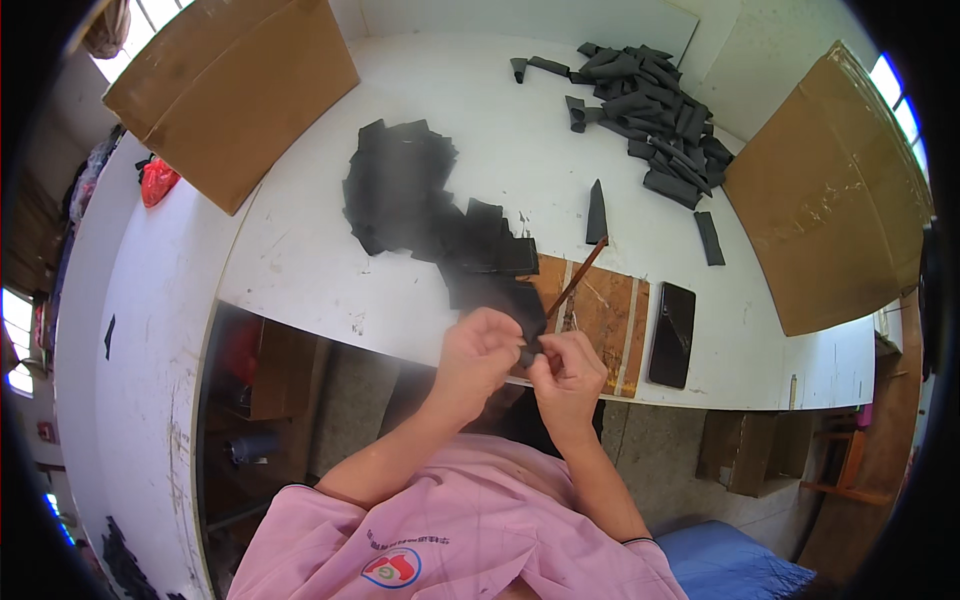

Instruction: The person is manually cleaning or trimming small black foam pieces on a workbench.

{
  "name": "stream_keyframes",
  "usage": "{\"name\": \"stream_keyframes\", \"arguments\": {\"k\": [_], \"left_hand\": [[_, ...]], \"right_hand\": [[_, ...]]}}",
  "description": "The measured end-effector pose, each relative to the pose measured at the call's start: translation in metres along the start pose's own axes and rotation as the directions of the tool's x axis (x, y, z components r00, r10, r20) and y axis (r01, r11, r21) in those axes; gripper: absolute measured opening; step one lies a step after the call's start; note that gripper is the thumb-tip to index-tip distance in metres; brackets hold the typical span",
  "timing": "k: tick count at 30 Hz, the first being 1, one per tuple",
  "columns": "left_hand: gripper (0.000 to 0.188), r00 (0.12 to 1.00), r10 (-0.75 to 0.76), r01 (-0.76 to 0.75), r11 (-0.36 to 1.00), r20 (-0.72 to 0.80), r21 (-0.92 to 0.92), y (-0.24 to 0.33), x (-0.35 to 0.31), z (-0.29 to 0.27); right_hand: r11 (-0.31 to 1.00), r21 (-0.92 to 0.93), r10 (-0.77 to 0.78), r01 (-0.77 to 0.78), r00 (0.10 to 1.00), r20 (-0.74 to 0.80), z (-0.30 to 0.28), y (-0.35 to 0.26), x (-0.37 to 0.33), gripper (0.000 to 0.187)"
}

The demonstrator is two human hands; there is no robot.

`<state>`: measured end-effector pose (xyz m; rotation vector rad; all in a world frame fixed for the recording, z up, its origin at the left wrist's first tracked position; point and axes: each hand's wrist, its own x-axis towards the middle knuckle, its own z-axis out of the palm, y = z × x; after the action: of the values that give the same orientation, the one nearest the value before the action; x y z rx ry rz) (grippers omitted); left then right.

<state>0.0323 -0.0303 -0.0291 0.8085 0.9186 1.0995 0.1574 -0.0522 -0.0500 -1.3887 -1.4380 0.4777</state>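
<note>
At the table's front edge, my left hand [480, 352] and my right hand [568, 374] pinch a small black fabric-like piece [531, 351] between their fingertips. The two hands almost touch, and their fingers partly hide the piece. Just beyond them, flat black pieces [490, 240] overlap in a trail that leads to a larger spread of them [400, 185] at the left. A brown cardboard sheet [615, 320] with tape strips lies beside my right hand. Across it slants a thin reddish-brown stick [580, 277], its lower end close to my fingers.
Black tube-like pieces [650, 110] are heaped at the far right. A pointed black piece [596, 212] and a single strip [709, 238] lie nearer. A dark phone [673, 335] rests right of the cardboard. Large cardboard panels [235, 90] [830, 190] stand on both sides of the white table [300, 270].
</note>
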Motion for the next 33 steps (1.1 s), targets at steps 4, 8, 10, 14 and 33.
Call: {"name": "stream_keyframes", "arguments": {"k": [4,8,10,14,33], "left_hand": [[0.020,0.979,-0.028,0.037,0.998,0.200,-0.041,0.001,0.001,-0.005],[0.020,0.989,0.148,-0.147,0.941,0.018,0.306,-0.007,0.002,0.000],[0.019,0.976,0.210,-0.157,0.871,-0.065,0.465,-0.007,0.002,0.003],[0.017,0.861,0.507,-0.447,0.734,0.026,0.511,0.000,-0.004,0.007],[0.016,0.812,0.550,-0.580,0.725,0.194,0.371,0.009,-0.011,0.028]], "right_hand": [[0.804,0.458,0.325,-0.379,0.925,0.195,-0.005,0.003,-0.002,0.007],[0.214,0.734,0.425,-0.644,0.738,0.524,-0.001,0.009,-0.010,0.004],[-0.081,0.742,0.356,-0.665,0.676,0.645,0.000,0.005,-0.011,0.004],[0.177,0.735,0.305,-0.655,0.746,0.592,-0.004,0.003,-0.001,0.006],[0.874,0.483,-0.008,-0.056,0.992,0.129,-0.031,-0.024,0.026,0.005]]}}
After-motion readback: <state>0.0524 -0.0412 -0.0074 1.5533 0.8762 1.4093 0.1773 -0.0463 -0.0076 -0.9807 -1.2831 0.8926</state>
